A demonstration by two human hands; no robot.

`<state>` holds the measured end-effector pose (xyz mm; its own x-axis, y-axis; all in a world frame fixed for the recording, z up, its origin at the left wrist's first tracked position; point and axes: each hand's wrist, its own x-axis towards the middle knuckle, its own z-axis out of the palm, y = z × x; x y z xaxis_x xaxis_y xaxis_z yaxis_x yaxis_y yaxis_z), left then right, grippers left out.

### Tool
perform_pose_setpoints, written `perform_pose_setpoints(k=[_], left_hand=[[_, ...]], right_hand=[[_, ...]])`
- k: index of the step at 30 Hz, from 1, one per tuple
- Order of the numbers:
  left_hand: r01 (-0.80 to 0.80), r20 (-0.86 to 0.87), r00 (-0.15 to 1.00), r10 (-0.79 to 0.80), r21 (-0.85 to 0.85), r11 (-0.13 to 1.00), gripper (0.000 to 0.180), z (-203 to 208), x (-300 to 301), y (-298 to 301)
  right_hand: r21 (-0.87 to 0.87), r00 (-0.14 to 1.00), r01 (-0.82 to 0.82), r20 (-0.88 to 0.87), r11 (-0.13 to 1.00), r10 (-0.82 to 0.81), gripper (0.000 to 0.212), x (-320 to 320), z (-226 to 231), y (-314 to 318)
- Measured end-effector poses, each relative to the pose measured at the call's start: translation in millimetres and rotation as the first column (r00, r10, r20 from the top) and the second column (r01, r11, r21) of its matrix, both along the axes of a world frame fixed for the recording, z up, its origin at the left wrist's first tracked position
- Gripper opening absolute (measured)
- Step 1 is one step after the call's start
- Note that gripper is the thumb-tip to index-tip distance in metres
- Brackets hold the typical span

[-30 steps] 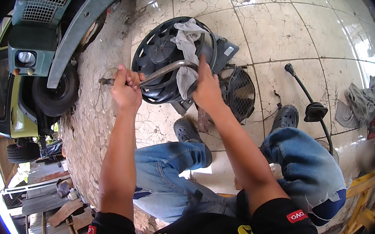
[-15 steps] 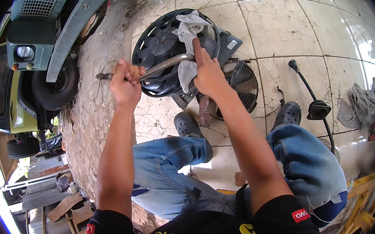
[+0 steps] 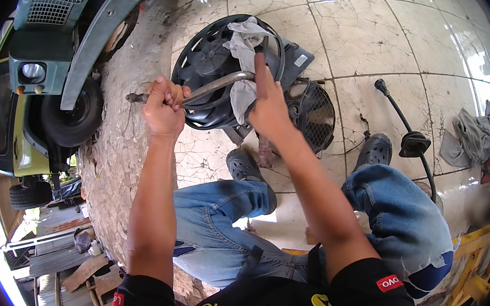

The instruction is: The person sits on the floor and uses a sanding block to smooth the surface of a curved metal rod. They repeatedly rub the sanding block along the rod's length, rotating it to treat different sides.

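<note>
A bent metal rod point(image 3: 221, 83) lies across my view above a black fan, its bend toward the right. My left hand point(image 3: 165, 105) is closed round its straight part, and the rod's narrow end sticks out to the left. My right hand point(image 3: 271, 109) is at the bent end, closed on a reddish-brown strip point(image 3: 260, 72) that looks like sandpaper. The strip's upper end rises past the bend, and its worn lower end point(image 3: 265, 153) hangs below my wrist. Fingers of the right hand are partly hidden behind its back. A grey rag point(image 3: 246, 40) drapes over the fan behind the rod.
The large black fan point(image 3: 210, 55) and a smaller caged fan point(image 3: 316, 115) lie on cracked tiles before my feet. To the right are a black lever with a rubber boot point(image 3: 414, 144), grey cloth point(image 3: 473, 136) and a yellow frame point(image 3: 469, 275). A vehicle point(image 3: 41, 68) stands left.
My right hand has shifted slightly toward me along with the strip, and less of its lower end shows. My left hand and the rod hold nearly the same place.
</note>
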<state>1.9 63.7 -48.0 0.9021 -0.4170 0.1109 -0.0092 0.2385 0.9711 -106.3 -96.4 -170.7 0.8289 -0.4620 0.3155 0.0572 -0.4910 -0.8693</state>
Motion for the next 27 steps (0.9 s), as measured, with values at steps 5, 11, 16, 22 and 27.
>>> perform_pose_setpoints(k=[5, 11, 16, 22, 27], left_hand=[[0.038, -0.017, 0.999, -0.039, -0.039, 0.999, 0.044, 0.0, -4.2, 6.4], [-0.131, -0.075, 0.989, 0.131, 0.009, 0.991, 0.043, 3.3, -0.9, -4.3], [-0.008, 0.010, 1.000, 0.008, 0.011, 1.000, 0.042, 3.9, -12.4, 1.3], [0.055, 0.060, 0.997, -0.055, 0.003, 0.998, 0.042, 11.6, -23.4, -20.1], [-0.107, -0.032, 0.994, 0.107, 0.010, 0.994, 0.042, 6.9, -10.1, -17.8]], right_hand=[[0.251, 0.988, -0.122, -0.063, 0.960, 0.142, 0.091, 6.9, -5.8, -30.5], [-0.119, 0.996, 0.028, 0.083, 0.993, -0.018, 0.091, -8.6, 1.4, 17.6], [0.262, 0.976, -0.187, -0.063, 0.947, 0.210, 0.101, 2.3, 37.7, -16.7], [0.663, 0.983, -0.066, -0.085, 0.746, 0.163, 0.074, 5.5, 30.3, -52.6], [0.396, 0.976, 0.120, 0.123, 0.910, -0.182, 0.068, -15.8, -2.2, -26.2]])
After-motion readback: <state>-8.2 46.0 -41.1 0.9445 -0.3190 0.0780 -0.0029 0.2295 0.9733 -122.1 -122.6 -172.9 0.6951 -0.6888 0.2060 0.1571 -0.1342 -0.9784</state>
